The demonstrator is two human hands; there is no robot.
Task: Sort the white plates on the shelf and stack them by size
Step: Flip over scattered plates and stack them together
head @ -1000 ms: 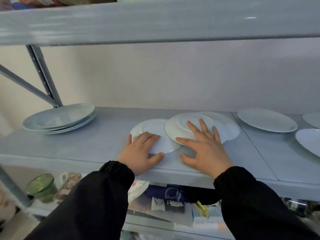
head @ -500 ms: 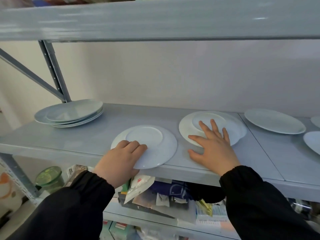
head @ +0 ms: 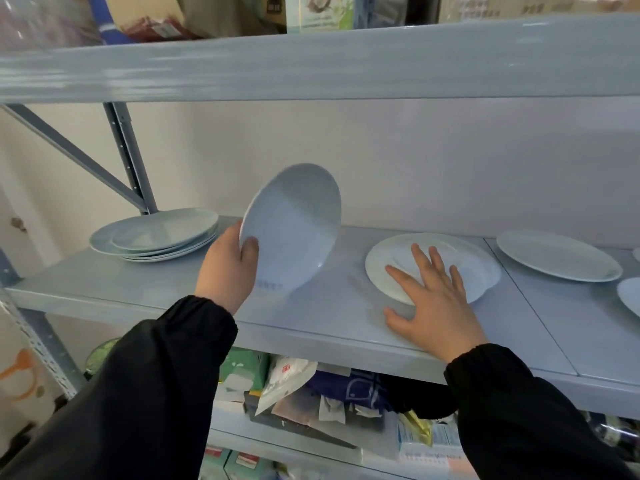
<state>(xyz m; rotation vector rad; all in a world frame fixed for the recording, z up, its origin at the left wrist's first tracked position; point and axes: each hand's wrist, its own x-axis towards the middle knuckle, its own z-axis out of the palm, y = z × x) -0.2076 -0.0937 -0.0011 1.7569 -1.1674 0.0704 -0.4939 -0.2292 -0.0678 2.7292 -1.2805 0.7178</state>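
My left hand (head: 230, 268) grips the rim of a white plate (head: 294, 226), tilted up almost on edge above the grey shelf (head: 138, 282). My right hand (head: 431, 299) lies flat, fingers spread, on an upside-down white plate (head: 450, 251) that overlaps another plate under it. A stack of white plates (head: 156, 235) sits at the shelf's left end. Further right lies a single plate (head: 557, 254), and the edge of one more plate (head: 630, 296) shows at the frame's right side.
The shelf above (head: 311, 60) hangs low over the plates. A diagonal brace and upright post (head: 128, 150) stand behind the left stack. The shelf below holds packets and boxes (head: 294, 386). A white wall closes the back.
My left hand slid the plate to the shelf's front edge, then lifted it and tilted it upright. My right hand stayed pressed on the other plates.
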